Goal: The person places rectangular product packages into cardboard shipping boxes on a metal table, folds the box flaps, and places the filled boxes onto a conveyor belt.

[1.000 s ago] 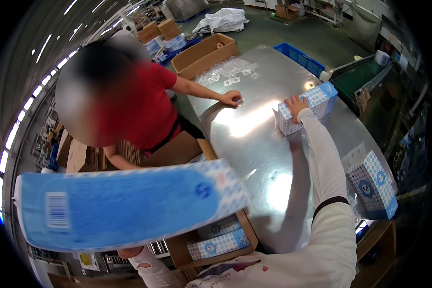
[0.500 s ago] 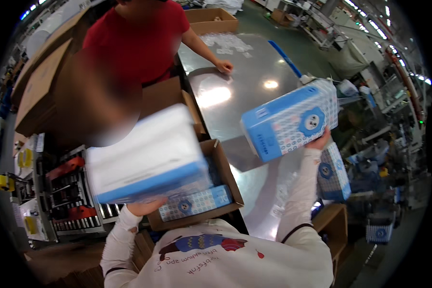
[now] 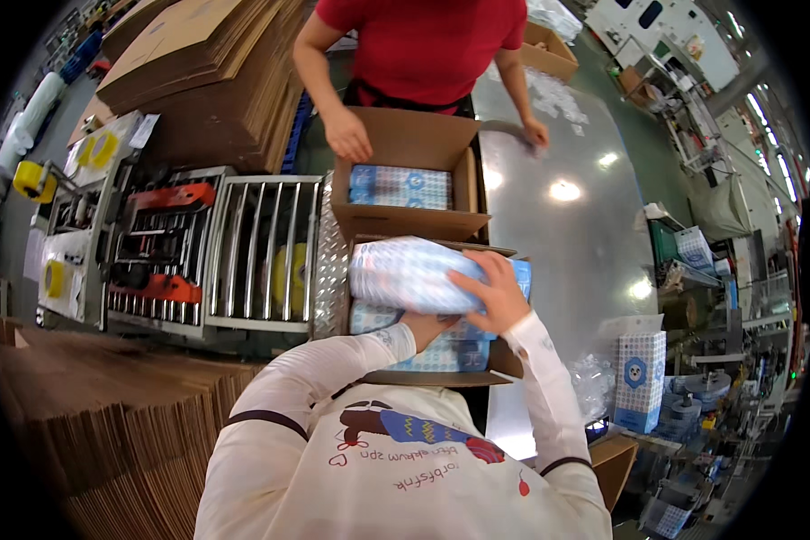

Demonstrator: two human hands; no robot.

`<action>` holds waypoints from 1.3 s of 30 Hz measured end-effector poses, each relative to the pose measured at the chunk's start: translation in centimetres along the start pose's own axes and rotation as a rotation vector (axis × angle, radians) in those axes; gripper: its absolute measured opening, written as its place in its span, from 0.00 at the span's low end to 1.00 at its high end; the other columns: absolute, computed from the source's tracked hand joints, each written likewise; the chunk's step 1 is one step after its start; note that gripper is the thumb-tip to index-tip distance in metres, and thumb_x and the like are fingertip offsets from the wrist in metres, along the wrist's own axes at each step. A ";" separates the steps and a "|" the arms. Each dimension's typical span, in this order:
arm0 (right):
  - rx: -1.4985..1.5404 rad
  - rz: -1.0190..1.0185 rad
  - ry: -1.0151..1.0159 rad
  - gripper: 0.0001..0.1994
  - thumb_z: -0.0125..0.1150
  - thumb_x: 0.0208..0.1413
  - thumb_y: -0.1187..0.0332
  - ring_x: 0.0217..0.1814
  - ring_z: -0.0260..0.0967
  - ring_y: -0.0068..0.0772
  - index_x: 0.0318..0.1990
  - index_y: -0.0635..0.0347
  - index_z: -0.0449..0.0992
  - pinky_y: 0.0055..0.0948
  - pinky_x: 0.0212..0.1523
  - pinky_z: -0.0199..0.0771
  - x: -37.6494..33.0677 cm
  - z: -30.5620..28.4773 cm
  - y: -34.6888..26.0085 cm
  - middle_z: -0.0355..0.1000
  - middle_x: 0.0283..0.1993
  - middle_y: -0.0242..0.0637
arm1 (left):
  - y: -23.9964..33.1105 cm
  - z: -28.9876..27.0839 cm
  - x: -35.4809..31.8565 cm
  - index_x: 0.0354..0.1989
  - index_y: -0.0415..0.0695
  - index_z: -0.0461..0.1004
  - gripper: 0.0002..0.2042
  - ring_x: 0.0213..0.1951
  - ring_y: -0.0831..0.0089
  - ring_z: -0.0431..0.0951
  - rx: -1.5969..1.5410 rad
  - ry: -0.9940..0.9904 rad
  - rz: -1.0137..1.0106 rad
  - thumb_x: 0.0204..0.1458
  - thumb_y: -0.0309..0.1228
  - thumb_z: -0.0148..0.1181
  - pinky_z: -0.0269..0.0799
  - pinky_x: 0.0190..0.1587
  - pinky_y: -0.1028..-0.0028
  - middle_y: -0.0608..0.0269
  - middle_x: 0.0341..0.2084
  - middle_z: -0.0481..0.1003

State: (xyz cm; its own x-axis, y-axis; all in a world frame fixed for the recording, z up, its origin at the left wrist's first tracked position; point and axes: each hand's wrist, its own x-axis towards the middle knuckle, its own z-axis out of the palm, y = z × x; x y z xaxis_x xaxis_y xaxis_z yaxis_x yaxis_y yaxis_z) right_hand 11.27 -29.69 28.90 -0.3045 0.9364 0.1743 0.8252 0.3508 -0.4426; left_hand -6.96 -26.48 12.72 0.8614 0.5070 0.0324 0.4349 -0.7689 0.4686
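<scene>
A blue-and-white patterned soft pack (image 3: 400, 270), blurred by motion, lies tilted over the near open carton (image 3: 504, 360). My right hand (image 3: 498, 292) clasps its right end, with the fingers over the top. Against the pack's near lower edge is my left hand (image 3: 429, 329), its fingertips hidden beneath. More packs of the same kind (image 3: 463, 355) lie in this carton, partly covered by my hands and the held pack.
Beyond stands a second open carton (image 3: 411, 220) with packs (image 3: 400, 186) inside. A co-worker in a red shirt (image 3: 423, 54) has one hand at it, the other over the metal table (image 3: 558, 243). An upright pack (image 3: 639, 373) stands right; a roller conveyor (image 3: 261, 252) and flattened cartons (image 3: 135, 441) are left.
Both hands have come together over the near carton, where a pack each was held apart before. The view has turned, and the co-worker's carton now shows packs inside.
</scene>
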 end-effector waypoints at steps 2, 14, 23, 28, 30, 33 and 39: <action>-0.243 0.155 -0.298 0.38 0.70 0.34 0.72 0.74 0.44 0.55 0.60 0.34 0.72 0.57 0.71 0.45 -1.1 3.3 3.1 0.53 0.72 0.43 | 0.6 -5.7 0.1 0.62 0.50 0.66 0.30 0.61 0.43 0.63 0.089 -0.390 0.101 0.47 0.35 0.64 0.59 0.61 0.52 0.41 0.55 0.66; 0.424 0.144 -0.023 0.29 0.64 0.48 0.70 0.65 0.62 0.47 0.62 0.54 0.69 0.41 0.68 0.58 -3.4 3.2 11.6 0.67 0.63 0.43 | -6.5 -11.5 0.6 0.60 0.48 0.70 0.26 0.58 0.54 0.72 -0.192 -0.339 -0.429 0.53 0.43 0.62 0.68 0.59 0.63 0.47 0.61 0.67; 0.329 0.177 -0.207 0.47 0.72 0.41 0.58 0.69 0.51 0.59 0.71 0.49 0.55 0.52 0.71 0.46 -13.6 5.6 10.6 0.52 0.71 0.50 | 3.7 -11.2 -10.4 0.71 0.50 0.51 0.49 0.68 0.30 0.47 -0.049 -0.316 -0.180 0.41 0.46 0.73 0.52 0.69 0.52 0.23 0.67 0.42; 0.308 0.242 -0.195 0.25 0.68 0.49 0.62 0.58 0.65 0.48 0.56 0.55 0.72 0.43 0.62 0.62 -6.1 10.0 13.0 0.67 0.58 0.46 | -1.2 -9.7 1.1 0.67 0.48 0.59 0.44 0.45 0.52 0.79 0.006 -0.716 -0.252 0.39 0.51 0.68 0.75 0.47 0.60 0.48 0.43 0.78; 0.738 0.487 0.488 0.12 0.65 0.51 0.69 0.42 0.73 0.35 0.42 0.61 0.77 0.31 0.47 0.72 -0.8 7.3 14.3 0.75 0.40 0.39 | -4.1 -9.5 3.6 0.67 0.46 0.58 0.50 0.49 0.52 0.77 -0.124 -0.554 -0.375 0.33 0.53 0.72 0.71 0.53 0.59 0.48 0.46 0.77; 0.822 0.615 0.348 0.09 0.68 0.52 0.68 0.34 0.67 0.24 0.37 0.61 0.76 0.26 0.40 0.69 1.6 4.9 23.3 0.73 0.34 0.31 | -5.5 -6.1 4.0 0.71 0.47 0.48 0.58 0.64 0.50 0.62 0.230 -0.235 -0.261 0.29 0.50 0.77 0.50 0.67 0.55 0.44 0.63 0.61; 0.160 0.173 0.171 0.22 0.66 0.45 0.68 0.59 0.61 0.59 0.50 0.56 0.73 0.53 0.59 0.62 -9.7 13.7 15.1 0.64 0.56 0.52 | -7.9 1.2 -6.1 0.73 0.46 0.40 0.59 0.68 0.47 0.56 -0.348 0.393 -0.833 0.36 0.46 0.76 0.53 0.68 0.60 0.40 0.68 0.50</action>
State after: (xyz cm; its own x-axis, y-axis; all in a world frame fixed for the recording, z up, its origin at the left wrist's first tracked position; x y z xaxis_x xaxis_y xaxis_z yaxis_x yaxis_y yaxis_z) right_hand 20.18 -33.36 8.47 -0.0696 0.9722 0.2236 0.7683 0.1952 -0.6096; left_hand -15.31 -23.94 7.79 0.1386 0.9765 -0.1648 0.7072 0.0189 0.7067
